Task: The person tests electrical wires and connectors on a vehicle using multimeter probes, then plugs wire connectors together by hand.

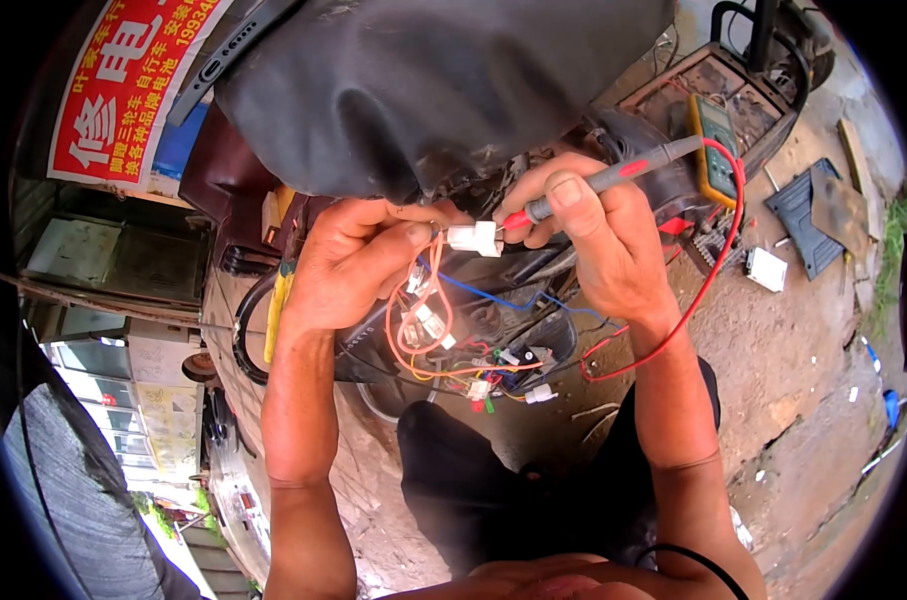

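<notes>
My left hand (359, 262) is closed, pinching the wire end of a white plug connector (476, 238) with orange wires (444, 300) trailing below it. In my right hand (609, 235) is a grey and red multimeter probe (629, 172), its red tip meeting the connector's right end. Whether the tip sits inside the connector I cannot tell. A red lead (732, 235) loops from the probe's back end down past my right wrist. Below my hands hangs a tangle of wires with several more white connectors (434, 325).
A yellow multimeter (716, 150) rests at the upper right by a metal-framed tray. A black covered seat (424, 90) bulges above my hands. On the ground at right lie a dark plastic panel (809, 215) and a white box (766, 269). A red sign (129, 85) stands upper left.
</notes>
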Action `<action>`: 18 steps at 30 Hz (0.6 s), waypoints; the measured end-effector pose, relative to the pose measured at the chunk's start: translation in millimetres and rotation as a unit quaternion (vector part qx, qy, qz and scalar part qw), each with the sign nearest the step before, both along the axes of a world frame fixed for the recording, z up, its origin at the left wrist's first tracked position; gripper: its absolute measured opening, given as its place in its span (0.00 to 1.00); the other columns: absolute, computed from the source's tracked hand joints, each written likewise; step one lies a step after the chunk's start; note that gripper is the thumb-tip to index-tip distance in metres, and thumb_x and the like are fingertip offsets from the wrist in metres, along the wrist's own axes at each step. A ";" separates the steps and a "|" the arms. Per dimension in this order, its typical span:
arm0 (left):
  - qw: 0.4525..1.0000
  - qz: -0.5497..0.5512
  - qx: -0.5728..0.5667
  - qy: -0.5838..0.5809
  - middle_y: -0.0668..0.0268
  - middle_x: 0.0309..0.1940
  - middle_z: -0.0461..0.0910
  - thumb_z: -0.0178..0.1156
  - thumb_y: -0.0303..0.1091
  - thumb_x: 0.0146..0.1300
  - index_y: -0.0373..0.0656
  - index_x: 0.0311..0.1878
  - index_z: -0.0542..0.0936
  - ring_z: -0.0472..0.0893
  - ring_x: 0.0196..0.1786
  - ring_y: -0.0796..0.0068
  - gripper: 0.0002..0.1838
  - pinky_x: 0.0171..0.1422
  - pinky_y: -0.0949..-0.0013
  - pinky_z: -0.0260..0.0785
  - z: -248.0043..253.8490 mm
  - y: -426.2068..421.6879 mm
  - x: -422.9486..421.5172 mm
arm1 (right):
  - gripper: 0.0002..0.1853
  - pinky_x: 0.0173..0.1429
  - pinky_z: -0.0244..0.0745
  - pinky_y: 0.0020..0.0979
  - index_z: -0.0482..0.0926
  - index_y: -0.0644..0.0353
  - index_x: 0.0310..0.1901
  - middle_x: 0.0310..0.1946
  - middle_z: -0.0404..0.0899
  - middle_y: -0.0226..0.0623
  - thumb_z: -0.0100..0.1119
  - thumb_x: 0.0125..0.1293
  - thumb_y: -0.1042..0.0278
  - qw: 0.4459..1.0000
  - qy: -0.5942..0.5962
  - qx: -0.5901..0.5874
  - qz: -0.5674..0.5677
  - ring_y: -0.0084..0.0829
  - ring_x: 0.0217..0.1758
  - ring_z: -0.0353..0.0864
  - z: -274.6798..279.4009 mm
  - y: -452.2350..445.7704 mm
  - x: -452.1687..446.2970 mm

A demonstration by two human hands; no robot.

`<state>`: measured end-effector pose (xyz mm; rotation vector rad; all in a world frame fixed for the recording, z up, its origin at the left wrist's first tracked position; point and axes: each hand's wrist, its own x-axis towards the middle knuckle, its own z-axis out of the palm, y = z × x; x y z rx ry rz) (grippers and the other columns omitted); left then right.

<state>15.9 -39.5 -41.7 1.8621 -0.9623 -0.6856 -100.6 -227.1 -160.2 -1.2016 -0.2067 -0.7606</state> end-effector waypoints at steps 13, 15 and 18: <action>1.000 0.002 0.000 0.005 0.67 0.36 0.86 0.56 0.22 0.71 0.31 0.51 0.85 0.75 0.31 0.89 0.11 0.33 0.82 0.64 -1.8 -2.5 -0.2 | 0.25 0.43 0.75 0.25 0.84 0.67 0.41 0.32 0.84 0.33 0.46 0.81 0.51 0.999 0.004 0.036 0.012 0.21 0.35 0.79 -1.1 2.5 2.2; 1.000 0.007 -0.006 0.016 0.66 0.37 0.86 0.56 0.22 0.72 0.31 0.51 0.85 0.75 0.31 0.89 0.11 0.33 0.81 0.65 -2.0 -1.8 0.4 | 0.25 0.42 0.74 0.24 0.84 0.67 0.41 0.33 0.84 0.33 0.46 0.81 0.51 1.000 0.005 0.024 0.009 0.21 0.35 0.78 -1.6 1.2 2.0; 1.000 0.007 -0.013 0.007 0.64 0.39 0.87 0.56 0.22 0.71 0.30 0.51 0.85 0.74 0.27 0.89 0.11 0.30 0.81 0.65 1.5 -0.8 0.3 | 0.26 0.41 0.74 0.24 0.85 0.67 0.40 0.34 0.84 0.33 0.46 0.81 0.51 1.000 0.004 0.008 0.002 0.21 0.34 0.78 -3.7 -0.4 3.6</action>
